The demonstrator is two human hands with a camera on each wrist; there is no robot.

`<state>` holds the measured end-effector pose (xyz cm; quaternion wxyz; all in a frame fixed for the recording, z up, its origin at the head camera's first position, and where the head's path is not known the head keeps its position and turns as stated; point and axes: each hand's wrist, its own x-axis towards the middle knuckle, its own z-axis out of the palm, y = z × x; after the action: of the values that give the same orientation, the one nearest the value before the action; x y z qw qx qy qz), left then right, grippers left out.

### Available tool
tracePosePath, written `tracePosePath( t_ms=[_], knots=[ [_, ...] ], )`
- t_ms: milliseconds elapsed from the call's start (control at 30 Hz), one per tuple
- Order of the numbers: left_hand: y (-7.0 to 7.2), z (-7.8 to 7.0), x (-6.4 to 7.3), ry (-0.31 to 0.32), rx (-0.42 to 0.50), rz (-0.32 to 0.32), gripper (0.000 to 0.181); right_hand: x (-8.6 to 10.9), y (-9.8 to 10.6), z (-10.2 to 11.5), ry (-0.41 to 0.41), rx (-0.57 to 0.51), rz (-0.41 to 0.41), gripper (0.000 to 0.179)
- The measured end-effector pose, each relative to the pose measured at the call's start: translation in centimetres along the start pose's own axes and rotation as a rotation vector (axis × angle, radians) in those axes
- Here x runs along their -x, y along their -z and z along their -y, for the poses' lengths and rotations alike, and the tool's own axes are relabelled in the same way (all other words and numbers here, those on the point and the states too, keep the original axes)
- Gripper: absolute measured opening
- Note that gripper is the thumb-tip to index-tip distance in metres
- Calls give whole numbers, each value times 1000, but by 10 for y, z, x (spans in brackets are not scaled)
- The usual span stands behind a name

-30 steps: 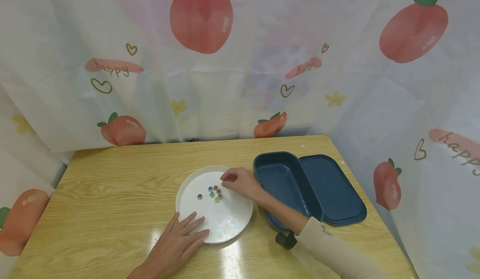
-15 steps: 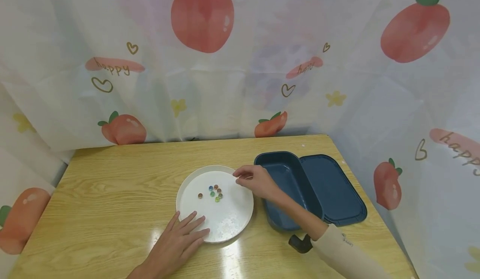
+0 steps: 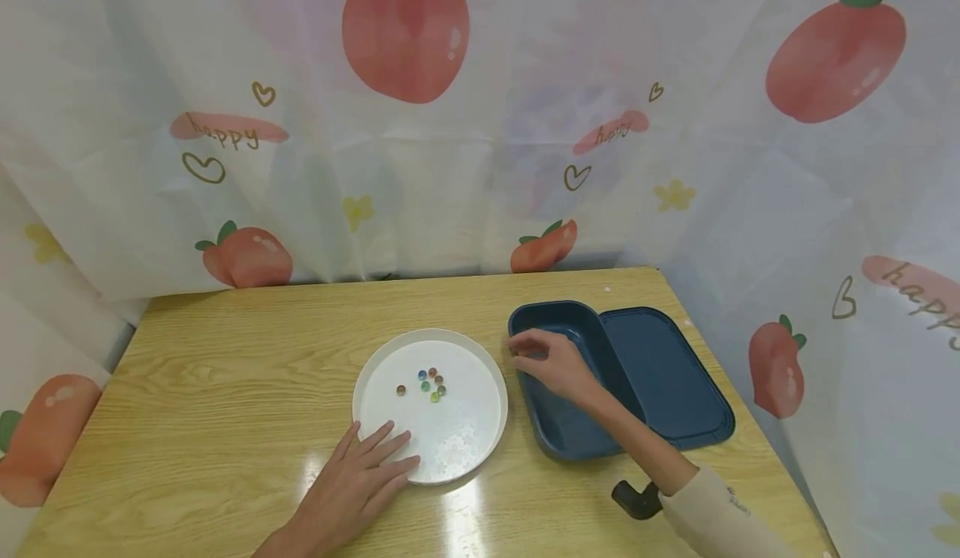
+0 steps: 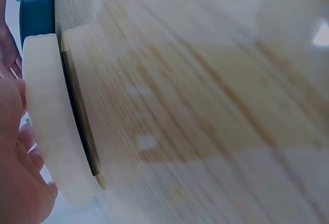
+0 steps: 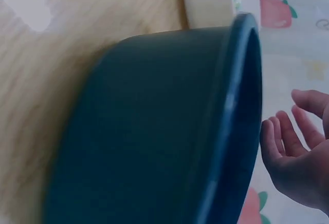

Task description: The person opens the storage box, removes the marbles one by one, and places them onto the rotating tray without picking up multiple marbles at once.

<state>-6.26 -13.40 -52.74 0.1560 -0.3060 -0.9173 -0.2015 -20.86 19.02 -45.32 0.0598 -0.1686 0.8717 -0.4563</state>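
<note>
My left hand (image 3: pixel 348 487) lies with spread fingers over the near-left rim of a round white tray (image 3: pixel 453 441). In the left wrist view its curled fingers (image 4: pixel 31 154) show against the tray's side wall (image 4: pixel 49 106). Several coloured glass marbles (image 3: pixel 425 386) sit grouped near the tray's middle, with a brown marble (image 3: pixel 401 391) a little apart on the left. My right hand (image 3: pixel 553 364) is over a dark blue rectangular box (image 3: pixel 566 433). Its thumb and fingers (image 5: pixel 290 139) are loosely bent and apart, with nothing visible between them. The arm hides part of the box's inside.
A matching blue lid (image 3: pixel 667 375) lies flat to the right of the box. A black device (image 3: pixel 637 500) sits by the right sleeve. The wooden table (image 3: pixel 225 400) ends at a peach-printed curtain (image 3: pixel 450 166) at the back.
My right hand has moved right, from above the tray's far-right part to above the box. The left hand, tray and marbles stay as they were.
</note>
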Motion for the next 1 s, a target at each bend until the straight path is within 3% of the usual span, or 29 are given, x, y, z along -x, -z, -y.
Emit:
tracePosePath(
  t_ms=[400,767,1000],
  knots=[
    [-1,0,0,3,-8,2,25,18,4,-28,-89,44,0,31],
    [-2,1,1,-20,-8,-23,25,14,-2,-41,-169,95,36,38],
    [-3,1,1,7,6,-10,24,11,-11,-46,-188,153,30,37]
  ],
)
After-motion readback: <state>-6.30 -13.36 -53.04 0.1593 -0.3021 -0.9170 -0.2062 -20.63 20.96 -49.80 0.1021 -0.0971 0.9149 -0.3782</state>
